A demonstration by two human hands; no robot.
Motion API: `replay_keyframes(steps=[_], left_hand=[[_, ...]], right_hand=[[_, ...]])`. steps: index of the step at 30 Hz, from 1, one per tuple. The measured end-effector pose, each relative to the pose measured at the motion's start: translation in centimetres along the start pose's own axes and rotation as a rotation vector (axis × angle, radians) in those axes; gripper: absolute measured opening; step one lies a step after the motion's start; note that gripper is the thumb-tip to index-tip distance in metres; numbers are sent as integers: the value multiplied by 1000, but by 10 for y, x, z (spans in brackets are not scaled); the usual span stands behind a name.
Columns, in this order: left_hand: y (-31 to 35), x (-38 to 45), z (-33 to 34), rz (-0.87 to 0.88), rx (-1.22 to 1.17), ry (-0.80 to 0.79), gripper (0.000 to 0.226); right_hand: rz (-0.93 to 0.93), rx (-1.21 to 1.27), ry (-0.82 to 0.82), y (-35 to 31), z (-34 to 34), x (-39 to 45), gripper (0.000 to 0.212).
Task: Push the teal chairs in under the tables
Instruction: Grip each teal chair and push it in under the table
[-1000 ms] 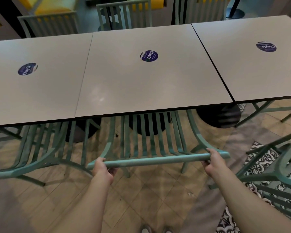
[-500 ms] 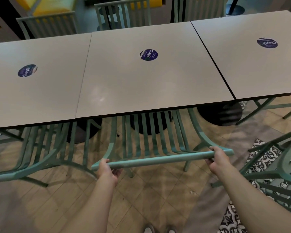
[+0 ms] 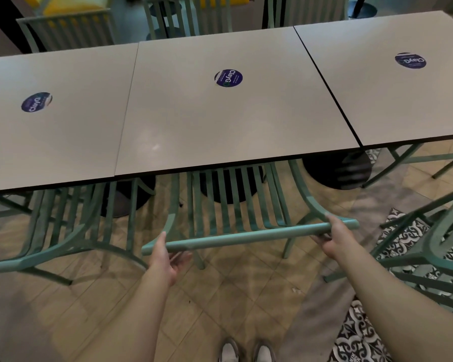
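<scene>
Gripping teal chair (image 3: 228, 205) top rail, right hand (image 3: 336, 237) fingers wrapped, left hand (image 3: 165, 257) fingers loosened beneath

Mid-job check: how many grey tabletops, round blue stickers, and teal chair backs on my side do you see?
Grey square tabletops: 3
Round blue stickers: 3
Near-side teal slatted chair backs: 3
Total: 9

Dim, warm indoor light, flat overall. Soft glare patch on the middle tabletop (image 3: 154, 146), ahead of the left hand (image 3: 165, 259). Deep shade under the tables beyond both hands. Slight motion blur (soft throughout). Wide-angle bowing bends table edges toward the frame sides.
</scene>
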State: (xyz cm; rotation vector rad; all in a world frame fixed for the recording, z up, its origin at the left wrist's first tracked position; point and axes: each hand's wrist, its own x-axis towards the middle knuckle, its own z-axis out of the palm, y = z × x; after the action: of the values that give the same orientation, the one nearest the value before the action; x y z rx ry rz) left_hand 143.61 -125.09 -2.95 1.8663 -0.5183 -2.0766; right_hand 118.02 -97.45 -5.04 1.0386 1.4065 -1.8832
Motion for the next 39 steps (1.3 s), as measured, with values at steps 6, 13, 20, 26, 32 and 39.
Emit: replay_keyframes(steps=[6,13,20,26,32,39], left_hand=[[-18,-11,-15,72,294,-136,73],[-123,-62,40,-67,697,-456,40],[-232,-118,114,-91,1005,-636,57],[-336,-185,186,-41,1119,-736,63],[-413,-225,230,-29,1195,-784,63],[-462,-222,287,-191,914,-629,68]], right_hand=[[-98,-50,-179,13,-53,-43,55],[-184,202,119,22,-204,-90,101],[-309,501,314,-2,-343,-110,85],[-323,698,370,-29,-439,-110,79],[-363,871,432,-66,-510,-111,68],[-270,951,527,-85,-556,-88,65]])
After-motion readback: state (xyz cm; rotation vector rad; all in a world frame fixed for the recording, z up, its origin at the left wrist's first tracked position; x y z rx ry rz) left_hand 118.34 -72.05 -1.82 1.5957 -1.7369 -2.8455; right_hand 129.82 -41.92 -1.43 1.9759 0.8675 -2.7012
